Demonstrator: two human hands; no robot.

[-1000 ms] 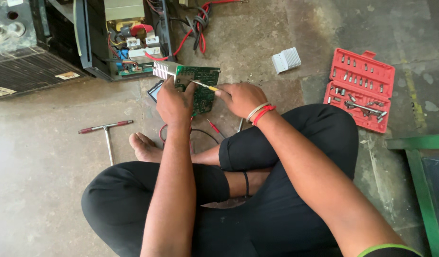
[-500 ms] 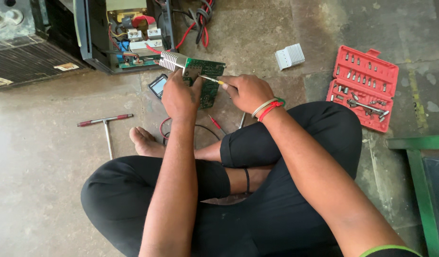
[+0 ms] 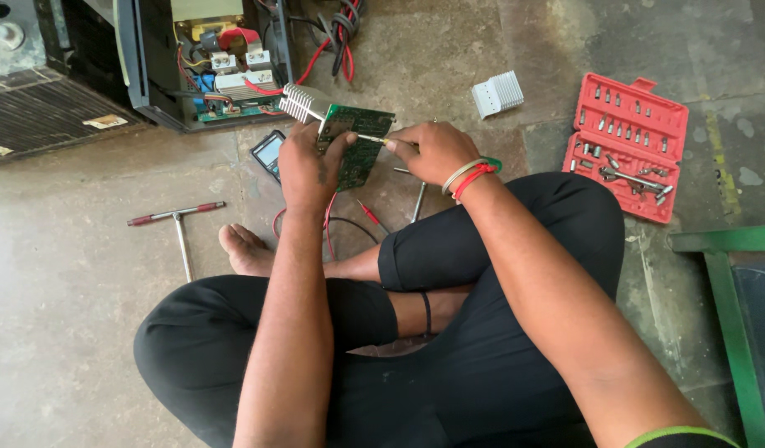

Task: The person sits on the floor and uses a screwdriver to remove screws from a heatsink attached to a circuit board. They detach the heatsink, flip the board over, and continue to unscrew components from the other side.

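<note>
Left hand [image 3: 309, 166] gripping green circuit board [image 3: 357, 145] upright, fingers wrapping its edge, steadying it; right hand [image 3: 432, 152] pinching thin tool [image 3: 372, 139], probably screwdriver, tip touching board face.

Two hands are in the picture, a left hand [image 3: 309, 164] and a right hand [image 3: 433, 152], at the upper middle. One green circuit board [image 3: 359, 143] with one finned metal heat sink [image 3: 304, 102] on it. A second, loose heat sink [image 3: 497, 93] lies at the upper right. One red socket set case [image 3: 628, 145] at the right. One T-handle wrench [image 3: 178, 221] at the left. One multimeter [image 3: 269, 153]. One opened machine [image 3: 204, 58] at the top
</note>
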